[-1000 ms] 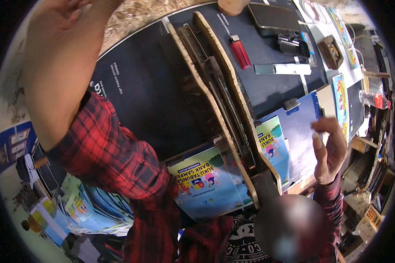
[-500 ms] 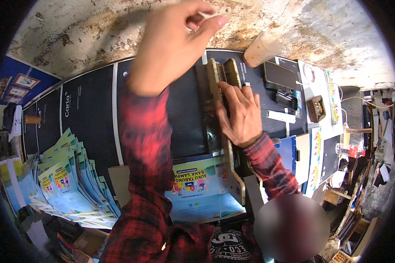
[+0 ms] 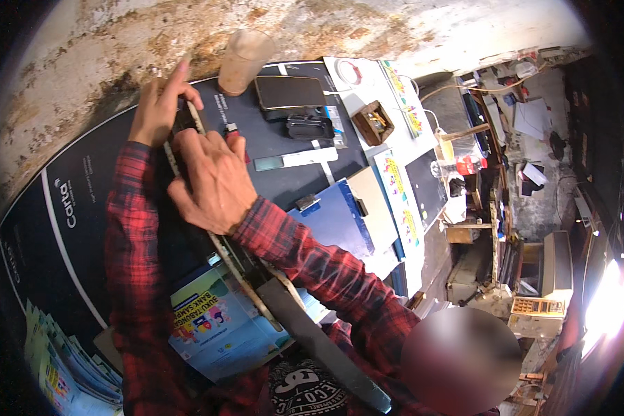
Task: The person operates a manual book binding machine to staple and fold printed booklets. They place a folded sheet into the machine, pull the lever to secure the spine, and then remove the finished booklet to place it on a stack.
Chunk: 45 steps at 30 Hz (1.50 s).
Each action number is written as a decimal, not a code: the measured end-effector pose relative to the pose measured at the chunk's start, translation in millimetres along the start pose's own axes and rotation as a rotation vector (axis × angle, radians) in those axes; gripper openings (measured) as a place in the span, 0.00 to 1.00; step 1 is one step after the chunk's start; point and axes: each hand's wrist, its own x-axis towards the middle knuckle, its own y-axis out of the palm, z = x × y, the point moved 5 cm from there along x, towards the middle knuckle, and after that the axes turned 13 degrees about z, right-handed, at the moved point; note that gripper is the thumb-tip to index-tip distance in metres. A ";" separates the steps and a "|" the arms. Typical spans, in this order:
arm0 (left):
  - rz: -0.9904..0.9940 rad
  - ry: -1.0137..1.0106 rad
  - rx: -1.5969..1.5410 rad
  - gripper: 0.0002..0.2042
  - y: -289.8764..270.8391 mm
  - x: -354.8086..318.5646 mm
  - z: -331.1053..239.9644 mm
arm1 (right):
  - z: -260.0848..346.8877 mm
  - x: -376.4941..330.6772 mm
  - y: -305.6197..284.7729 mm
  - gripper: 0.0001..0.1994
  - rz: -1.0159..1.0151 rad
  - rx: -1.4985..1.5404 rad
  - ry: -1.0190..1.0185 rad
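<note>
I see my right hand (image 3: 211, 182) lying flat, fingers spread, pressing down on the long wooden clamp bar (image 3: 239, 267) of the paper cutter that runs slantwise across the black work surface (image 3: 83, 208). It grips nothing; the palm just bears on the bar. My left hand (image 3: 161, 104) sits at the far end of that same bar, fingers curled around its tip with the forefinger raised; I think it pinches the bar's end, though the hand hides the contact. Both sleeves are red plaid. Under the near part of the bar lies a stack of blue printed booklets (image 3: 218, 326), and the long metal blade arm (image 3: 326, 347) reaches toward the lower edge. More booklets are fanned out (image 3: 69, 367) at the lower left. Beyond my hands stand a plastic cup (image 3: 244, 61), a dark phone (image 3: 290, 92), a black stapler (image 3: 310, 127) and a small wooden box (image 3: 373, 122). A blue clipboard (image 3: 336, 222) rests just right of my right forearm.
</note>
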 end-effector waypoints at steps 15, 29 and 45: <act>0.093 0.029 0.102 0.34 -5.4 1.6 7.3 | 7.0 -2.4 0.4 0.29 -0.042 -0.130 -0.071; -0.854 0.239 0.287 0.20 -62.8 -296.2 -302.9 | -63.2 -72.8 -70.5 0.25 -0.335 0.383 0.058; -0.229 -0.469 1.048 0.33 253.5 -371.3 -117.9 | -91.4 -275.8 -13.9 0.37 -0.035 0.340 0.202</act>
